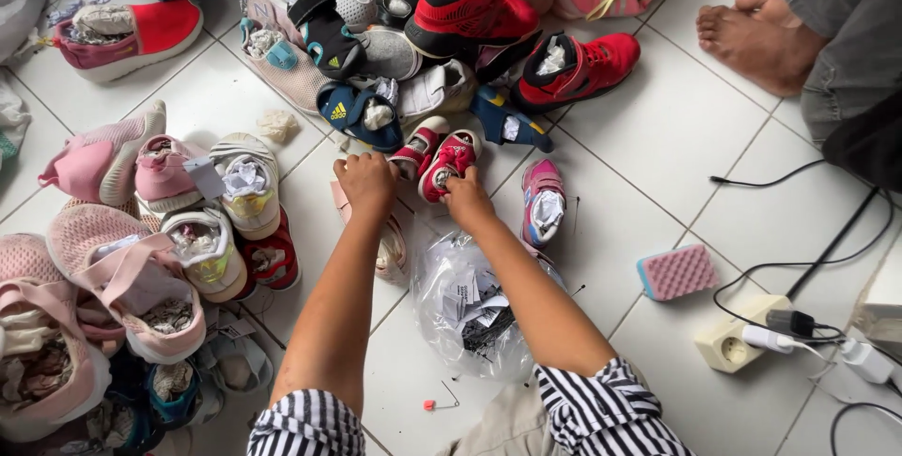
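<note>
My left hand (366,182) is closed beside a small red and white child's shoe (418,149), its fingers at the shoe's heel end. My right hand (466,197) grips a matching small red shoe (450,160) by its heel; the shoe is stuffed with paper. Both shoes lie on the white tiled floor (658,137) in front of a big heap of shoes. A clear plastic bag (465,310) with paper tags lies under my right forearm. Both sleeves are black and white striped.
Pink and white shoes (141,231) pile up at the left, red and dark ones (470,15) at the top. A pink sponge block (676,271), a power strip (738,343) with cables, and another person's bare foot (756,38) are at the right. A red-headed pin (430,404) lies near my lap.
</note>
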